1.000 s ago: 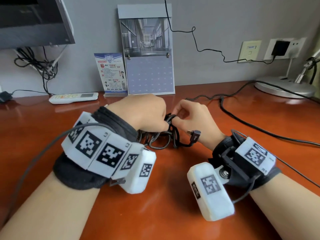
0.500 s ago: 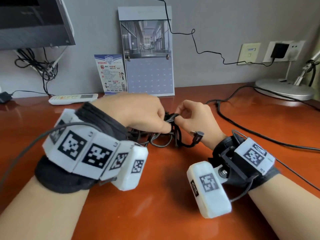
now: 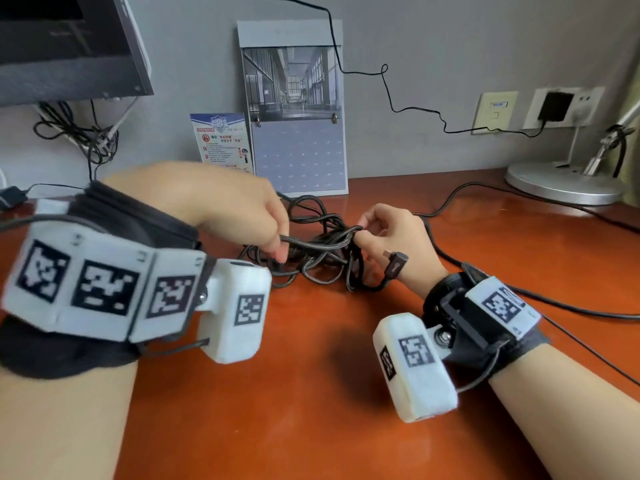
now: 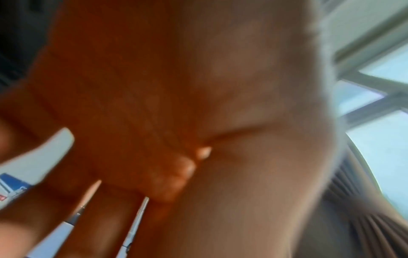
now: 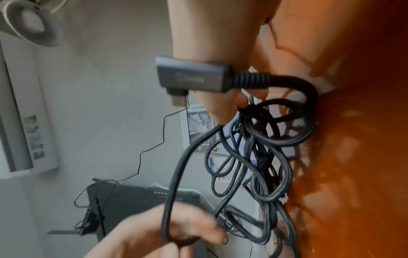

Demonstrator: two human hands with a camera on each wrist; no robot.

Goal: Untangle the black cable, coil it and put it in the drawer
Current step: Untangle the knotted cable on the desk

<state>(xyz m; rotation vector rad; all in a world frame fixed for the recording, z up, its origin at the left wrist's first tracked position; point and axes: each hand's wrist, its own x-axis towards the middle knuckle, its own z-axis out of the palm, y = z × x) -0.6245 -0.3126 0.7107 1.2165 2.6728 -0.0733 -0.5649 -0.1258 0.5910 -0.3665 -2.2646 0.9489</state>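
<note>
Right hand (image 3: 391, 240) fingers (image 3: 367, 221) curl round a bunch of strands at the right end of the black cable (image 3: 322, 251) tangle; angled plug (image 3: 394, 268) sticks out just below that hand. Left hand (image 3: 221, 206) fingers (image 3: 277, 252) pinch one or two strands at the tangle's left end. The tangle lies between the two hands, long axis roughly left-right, low over the bench (image 3: 311, 393) or touching it, cannot tell, near the back edge by the calendar (image 3: 294, 109). Still knotted, no coil yet. Next move likely turns on pulling the hands apart along that axis. Drawer not in view.
</note>
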